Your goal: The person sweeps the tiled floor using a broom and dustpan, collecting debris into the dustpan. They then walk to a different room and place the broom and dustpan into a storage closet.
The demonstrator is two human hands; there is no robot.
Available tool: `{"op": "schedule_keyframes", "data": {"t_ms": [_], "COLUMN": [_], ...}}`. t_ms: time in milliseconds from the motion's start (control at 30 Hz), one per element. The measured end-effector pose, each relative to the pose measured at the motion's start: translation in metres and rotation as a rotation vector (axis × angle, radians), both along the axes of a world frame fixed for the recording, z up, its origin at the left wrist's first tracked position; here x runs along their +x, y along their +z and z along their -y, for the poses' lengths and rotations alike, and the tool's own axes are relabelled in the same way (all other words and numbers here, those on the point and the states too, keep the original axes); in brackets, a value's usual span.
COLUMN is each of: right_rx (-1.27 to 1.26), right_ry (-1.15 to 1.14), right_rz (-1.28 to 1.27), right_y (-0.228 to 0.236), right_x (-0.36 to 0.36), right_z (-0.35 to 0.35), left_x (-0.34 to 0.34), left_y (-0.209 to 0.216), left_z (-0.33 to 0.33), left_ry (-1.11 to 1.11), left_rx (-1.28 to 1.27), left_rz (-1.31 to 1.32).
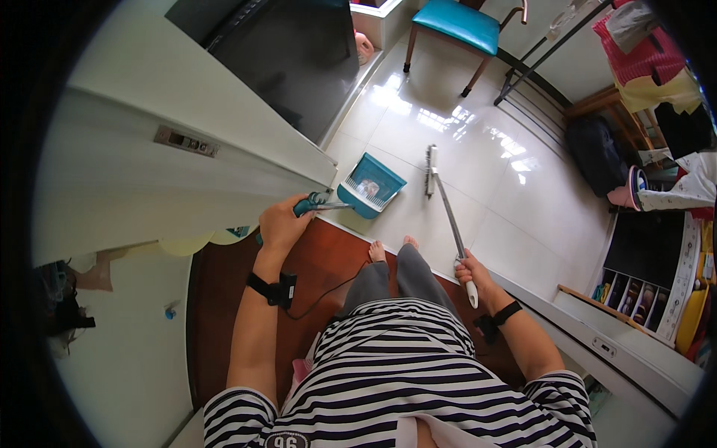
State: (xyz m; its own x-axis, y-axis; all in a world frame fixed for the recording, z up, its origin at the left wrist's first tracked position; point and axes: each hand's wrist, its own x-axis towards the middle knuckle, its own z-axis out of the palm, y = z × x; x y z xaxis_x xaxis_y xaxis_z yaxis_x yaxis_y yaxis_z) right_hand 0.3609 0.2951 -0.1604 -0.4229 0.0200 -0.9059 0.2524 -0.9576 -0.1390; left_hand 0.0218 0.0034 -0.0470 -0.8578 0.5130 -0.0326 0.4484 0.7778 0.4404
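My left hand (279,228) is closed round the teal handle of a long-handled dustpan (384,176). The pan rests on the pale tiles by the door edge, with a comb-like row of teeth and a little debris inside. In my right hand (478,275) is the white grip of a floor brush (450,215) with a grey metal pole. Its narrow white head, edged with dark bristles, touches or nearly touches the tiles right of the dustpan, a short gap away.
Around me are a white sliding door (194,187), a dark-fronted appliance (295,67), and a teal-seated chair (457,26) at the back. A clothes rack (553,46), black bag (595,153) and shelf (642,291) stand right. Brown wooden floor (328,257) meets glossy tiles (485,187) at my feet.
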Motion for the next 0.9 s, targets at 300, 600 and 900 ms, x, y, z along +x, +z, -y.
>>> {"op": "schedule_keyframes", "data": {"t_ms": [300,600,900], "right_rx": [-0.474,-0.904,-0.201], "right_ry": [-0.249,-0.069,0.187], "right_rz": [-0.036,-0.120,-0.045], "right_y": [-0.004,-0.077,-0.110], "right_x": [0.026,-0.006,0.026], "right_z": [0.005,0.040,0.021], "left_x": [0.032,0.048,0.054], "left_y": [0.027,0.062,0.051], "left_z": [0.004,-0.018,-0.032], "left_ry": [0.154,0.197,0.239], "left_rx": [0.167,0.303,0.342], "left_rz": [-0.054,-0.153,-0.104]}}
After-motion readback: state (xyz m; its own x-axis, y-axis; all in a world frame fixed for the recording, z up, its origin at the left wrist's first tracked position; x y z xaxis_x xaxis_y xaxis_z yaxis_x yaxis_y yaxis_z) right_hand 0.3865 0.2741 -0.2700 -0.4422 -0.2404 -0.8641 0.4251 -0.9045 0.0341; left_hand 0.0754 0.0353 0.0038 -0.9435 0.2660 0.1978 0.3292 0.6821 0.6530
